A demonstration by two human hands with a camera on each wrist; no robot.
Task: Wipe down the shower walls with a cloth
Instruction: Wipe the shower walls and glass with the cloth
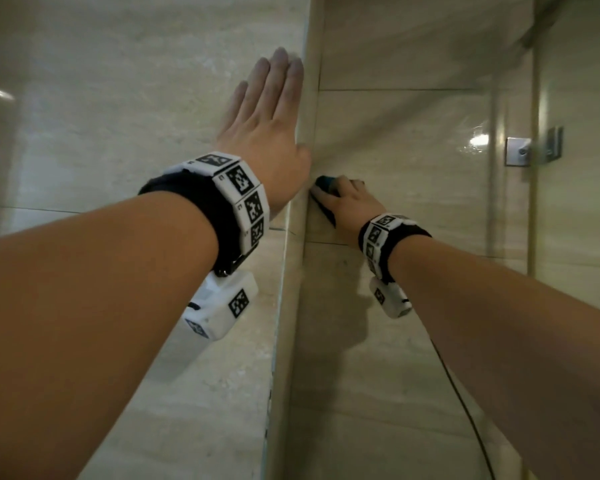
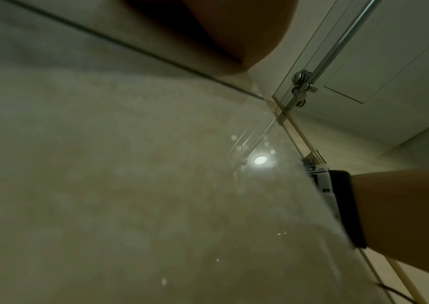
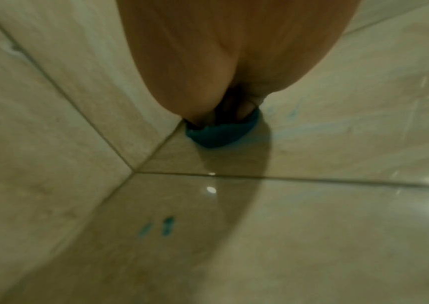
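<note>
Wiping: judged from the pictures, the step in hand is the rubbing of the right-hand wall, close to the inner corner where it meets the left-hand wall.
Right hand: the right hand has its fingers curled over the teal cloth and presses it flat to the tile; the right wrist view shows the cloth bunched under the fingertips, touching the corner seam.
Left hand: the left hand lies spread, fingers straight and together, palm against the left-hand wall, just above and to the left of the right hand. It holds nothing and looks to be bracing the body.
Hands together or apart: the two are near but not touching, one on each side of the corner.
Cloth position: low in the far corner, just above a horizontal grout line.
Marks: faint teal streaks show on the glossy tile beyond the cloth; whether they are dirt or reflection I cannot tell.
Surroundings: a glass panel with a metal bracket stands to the right.
Next move, as a judgement: sweep the cloth away from the corner across the right-hand wall with steady pressure, keeping the fabric flat so that the whole tile is covered.
Risk: a bunched cloth may miss the seam itself.
</note>
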